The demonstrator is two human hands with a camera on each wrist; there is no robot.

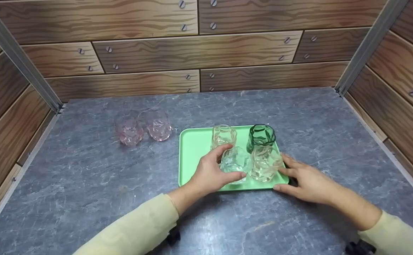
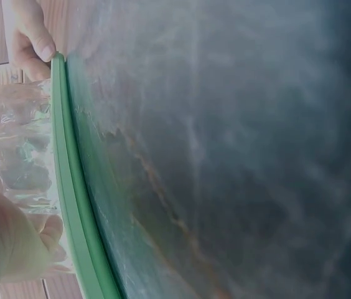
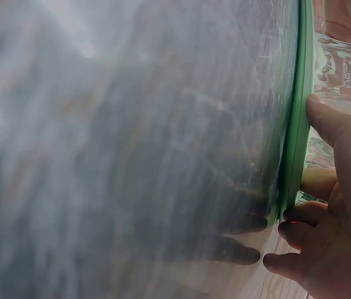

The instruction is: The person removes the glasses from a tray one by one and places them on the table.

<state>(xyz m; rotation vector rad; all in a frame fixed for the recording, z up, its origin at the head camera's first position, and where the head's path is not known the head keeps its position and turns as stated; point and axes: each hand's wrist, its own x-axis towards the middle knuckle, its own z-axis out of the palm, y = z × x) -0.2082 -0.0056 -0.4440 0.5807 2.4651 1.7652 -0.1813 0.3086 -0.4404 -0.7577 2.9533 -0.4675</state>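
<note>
On a light green tray [image 1: 194,156] stand several wavy drinking glasses. My left hand [image 1: 211,173] holds a clear glass [image 1: 235,163] at the tray's front middle, thumb on the near side and fingers round the left and far side. My right hand [image 1: 311,182] rests at the tray's front right corner, its thumb on the front rim and its fingers along the right edge. Beside those fingers is a pale yellowish glass [image 1: 266,164]. Behind it stands a dark green glass [image 1: 261,136]; another pale yellowish glass [image 1: 223,136] is at the back, partly hidden by my left hand.
Two pink glasses [image 1: 130,132] stand close together on the grey marbled table [image 1: 96,184], left of the tray. Wood-patterned walls [image 1: 192,53] enclose the table at the back and both sides, with metal posts [image 1: 371,46] in the corners.
</note>
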